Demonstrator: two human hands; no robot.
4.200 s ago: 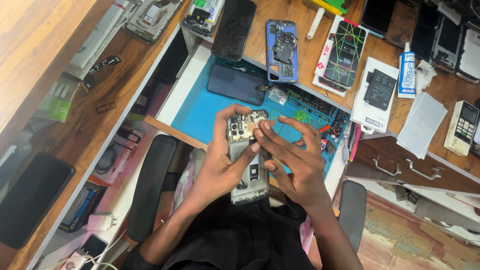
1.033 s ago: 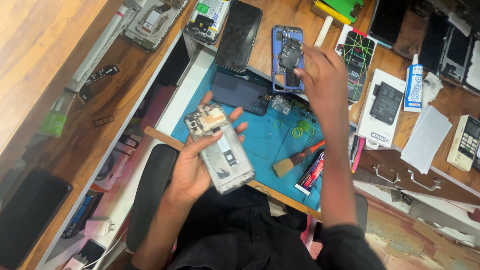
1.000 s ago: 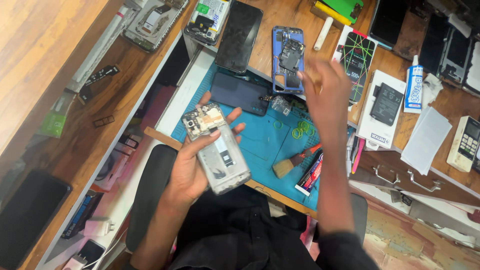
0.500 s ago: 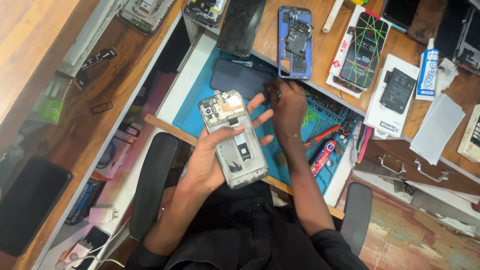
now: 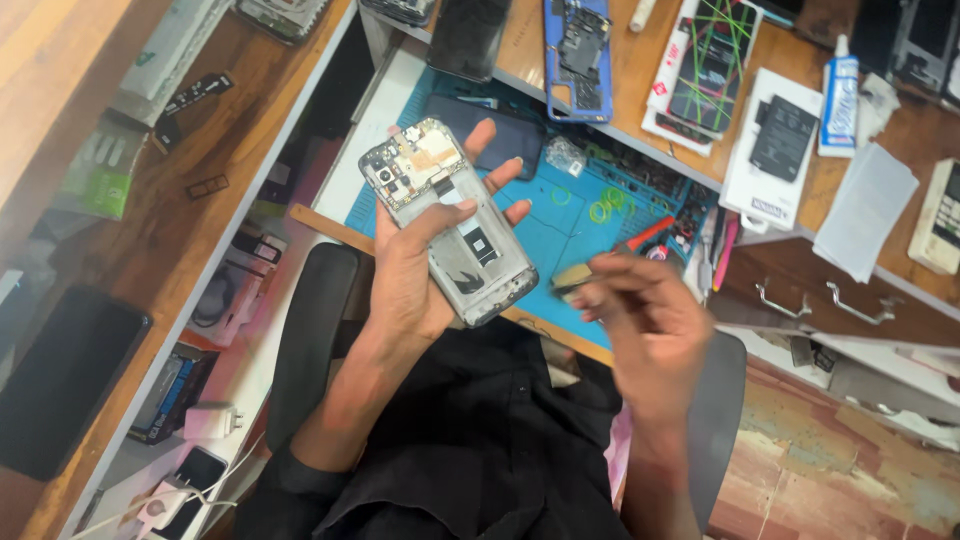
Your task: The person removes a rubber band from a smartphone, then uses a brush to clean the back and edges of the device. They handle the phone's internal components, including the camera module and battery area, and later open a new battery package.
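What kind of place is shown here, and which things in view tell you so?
Most likely a phone repair bench. The left hand holds an opened phone with its circuit board bare, above a blue work mat; another stripped blue phone frame lies on the desk.

A wooden desk is covered with a blue mat, a blue phone frame, a glue tube and papers.

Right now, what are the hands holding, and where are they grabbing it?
The left hand cradles an opened phone from underneath, fingers wrapped around its edges. The right hand pinches a small brush by its handle; the picture is blurry there.
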